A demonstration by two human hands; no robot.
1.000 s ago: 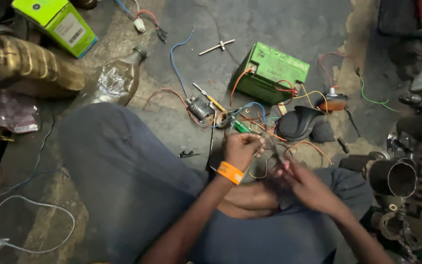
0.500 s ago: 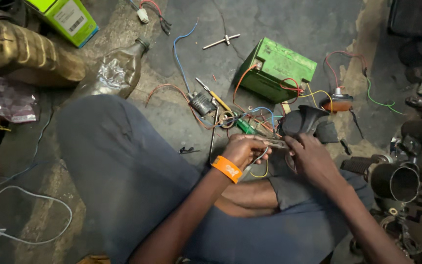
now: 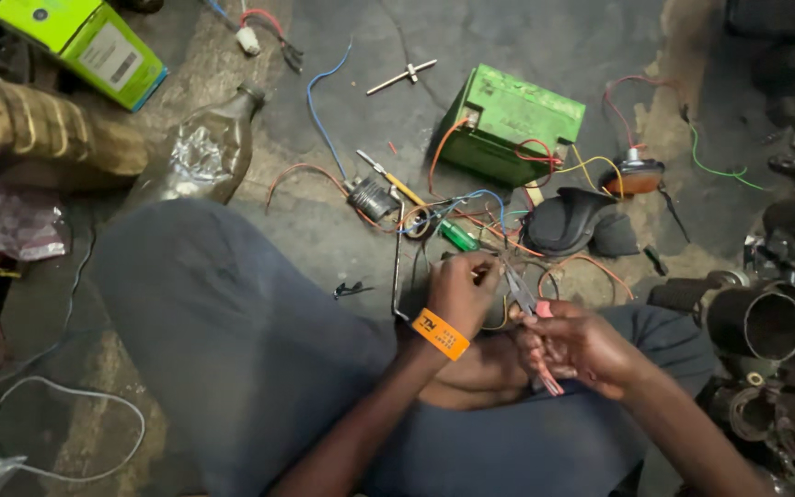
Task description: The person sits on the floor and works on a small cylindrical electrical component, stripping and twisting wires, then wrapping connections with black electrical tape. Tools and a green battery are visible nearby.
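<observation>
Gripping pliers [image 3: 528, 308], the right hand [image 3: 574, 345] works beside the left hand [image 3: 462, 290], which pinches wires [image 3: 501, 241] near the green battery [image 3: 512, 124].

A single head-worn camera looks steeply down, close over the lap and cluttered floor [image 3: 526, 37].

Stained concrete floor [image 3: 545, 37], dim light

Green battery [image 3: 511, 124] near the floor's top edge, red, orange and yellow wires around it. Orange wristband [image 3: 441, 333] on the left hand [image 3: 464, 293]. Pink-handled pliers [image 3: 534, 331] in the right hand [image 3: 574, 345]. Lime-green box [image 3: 80, 41] at the top-left corner. Grey trousers [image 3: 232, 350].
</observation>
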